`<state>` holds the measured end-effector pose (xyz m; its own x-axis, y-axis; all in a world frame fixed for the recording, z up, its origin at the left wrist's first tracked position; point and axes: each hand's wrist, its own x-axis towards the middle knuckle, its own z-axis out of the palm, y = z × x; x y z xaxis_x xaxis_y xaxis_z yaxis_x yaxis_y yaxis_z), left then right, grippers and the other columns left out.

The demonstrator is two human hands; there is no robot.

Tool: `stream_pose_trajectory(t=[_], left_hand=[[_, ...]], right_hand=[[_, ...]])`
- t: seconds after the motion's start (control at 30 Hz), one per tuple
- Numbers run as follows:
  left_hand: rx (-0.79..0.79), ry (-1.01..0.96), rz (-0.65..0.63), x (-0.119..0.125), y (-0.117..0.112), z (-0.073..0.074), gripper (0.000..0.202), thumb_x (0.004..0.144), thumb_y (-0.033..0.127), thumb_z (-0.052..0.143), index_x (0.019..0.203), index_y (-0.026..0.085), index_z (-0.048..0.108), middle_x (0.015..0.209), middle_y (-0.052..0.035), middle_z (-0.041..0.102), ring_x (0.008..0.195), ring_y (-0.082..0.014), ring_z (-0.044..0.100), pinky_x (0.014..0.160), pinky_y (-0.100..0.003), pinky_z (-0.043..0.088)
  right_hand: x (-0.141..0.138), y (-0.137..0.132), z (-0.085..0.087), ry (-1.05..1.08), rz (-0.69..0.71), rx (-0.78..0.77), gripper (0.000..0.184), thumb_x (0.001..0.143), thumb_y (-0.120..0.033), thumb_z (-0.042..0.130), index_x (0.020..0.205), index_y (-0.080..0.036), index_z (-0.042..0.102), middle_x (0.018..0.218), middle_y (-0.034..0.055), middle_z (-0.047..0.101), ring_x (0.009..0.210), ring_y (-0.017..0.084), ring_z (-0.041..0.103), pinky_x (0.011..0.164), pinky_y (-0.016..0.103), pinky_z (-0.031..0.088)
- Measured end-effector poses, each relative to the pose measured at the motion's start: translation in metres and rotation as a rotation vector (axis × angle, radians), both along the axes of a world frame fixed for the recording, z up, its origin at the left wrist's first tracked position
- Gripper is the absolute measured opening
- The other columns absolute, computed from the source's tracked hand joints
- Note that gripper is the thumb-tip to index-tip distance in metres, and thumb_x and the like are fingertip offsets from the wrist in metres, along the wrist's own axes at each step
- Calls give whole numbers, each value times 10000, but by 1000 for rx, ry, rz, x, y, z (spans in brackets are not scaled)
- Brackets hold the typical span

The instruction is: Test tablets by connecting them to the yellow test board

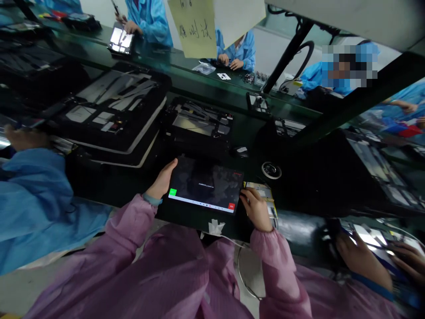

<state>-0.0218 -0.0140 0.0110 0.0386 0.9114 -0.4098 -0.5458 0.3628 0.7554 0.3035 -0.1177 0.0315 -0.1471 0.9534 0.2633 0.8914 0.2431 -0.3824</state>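
**Tablet held at both side edges on the dark bench**

The tablet (205,185) lies flat on the dark work surface (186,217), close to the bench's near edge and right in front of the person. Its screen is lit, with a green square at the lower left corner and a small red one at the lower right. The left hand (162,180) grasps the tablet's left edge, fingers curled up along the side. The right hand (255,208) grips the right edge, fingertips on the frame near the red square.

Open room is tight. Just behind the tablet sits a black fixture tray (199,122); a larger stack of trays (113,115) stands to the left rear. A small round part (271,169) lies just right of the tablet's far corner, and yellowish labels (262,191) lie under the right hand. A white tape scrap (215,227) hangs at the bench edge below the tablet.

A blue-sleeved co-worker (33,199) crowds the left; another person's hands (365,257) work at the right. More blue-coated people sit across the green conveyor (159,55).
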Motion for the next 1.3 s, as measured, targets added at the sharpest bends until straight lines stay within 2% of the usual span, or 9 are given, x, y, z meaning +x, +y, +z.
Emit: stream_pose_trajectory(t=[0.27, 0.43, 0.67, 0.77, 0.87, 0.97, 1.1, 1.2, 1.3], left_hand=[[6, 2, 5, 0, -2, 3, 430, 736, 411, 742, 1067, 141, 691, 1107, -99, 712, 1074, -278, 647, 948, -388, 509], [-6, -26, -14, 1, -3, 3, 453, 720, 421, 754, 1070, 141, 690, 1086, -98, 719, 1044, -281, 659, 917, -387, 527], [8, -52, -26, 0, -1, 2, 436, 722, 436, 750, 1045, 146, 704, 1087, -93, 720, 1074, -294, 644, 937, -397, 515], [14, -65, -17, 0, 0, 1, 417, 720, 436, 754, 1025, 155, 717, 1092, -82, 720, 1122, -295, 619, 979, -392, 489], [22, -57, 6, -1, 1, 0, 440, 696, 439, 775, 1034, 163, 718, 1104, -72, 718, 1165, -286, 593, 1020, -385, 454], [59, -54, 1, -1, 1, 1, 475, 680, 464, 780, 1041, 162, 718, 1110, -70, 716, 1185, -283, 579, 1053, -389, 416], [137, -16, 8, 0, 0, 2, 483, 697, 507, 749, 1035, 163, 721, 1183, -77, 688, 1250, -292, 527, 1091, -408, 357], [146, 58, 47, -1, 0, 2, 469, 702, 506, 743, 1028, 170, 723, 1250, -76, 653, 1314, -284, 462, 1116, -397, 312], [133, 42, 22, -2, 1, 1, 477, 709, 516, 733, 1037, 169, 719, 1273, -79, 639, 1323, -288, 450, 1113, -400, 308]], right_hand=[[-4, 4, 6, -87, 62, 23, 148, 871, -204, 479, 915, -198, 620, 949, 83, 599, 833, 193, 601, 731, 293, 481], [4, -10, 14, -223, -112, 137, 131, 868, -173, 466, 829, -193, 590, 872, 77, 611, 825, 201, 565, 759, 303, 437], [83, -93, 11, -457, -417, 226, 135, 861, -204, 462, 807, -190, 585, 797, 81, 648, 760, 236, 572, 680, 337, 419], [97, -118, -1, -468, -381, 197, 155, 847, -224, 445, 770, -198, 577, 905, 111, 668, 802, 266, 595, 664, 366, 431], [45, -110, -2, -359, -311, 266, 149, 852, -269, 475, 801, -186, 587, 1165, 168, 598, 1058, 330, 555, 827, 461, 453], [-62, -79, 4, -116, -72, 290, 272, 874, -268, 500, 1120, -206, 600, 1317, 133, 509, 1257, 321, 445, 1008, 532, 377], [-184, -32, 2, -102, 245, 199, 458, 867, -359, 555, 1313, -254, 537, 1509, 103, 332, 1401, 347, 264, 1110, 579, 243], [-213, -14, -3, -113, 245, 202, 449, 874, -361, 544, 1300, -222, 552, 1540, 117, 283, 1431, 352, 202, 1122, 589, 216], [-211, -16, -1, -97, 217, 223, 452, 880, -345, 518, 1315, -223, 541, 1543, 108, 287, 1434, 349, 199, 1128, 597, 202]])
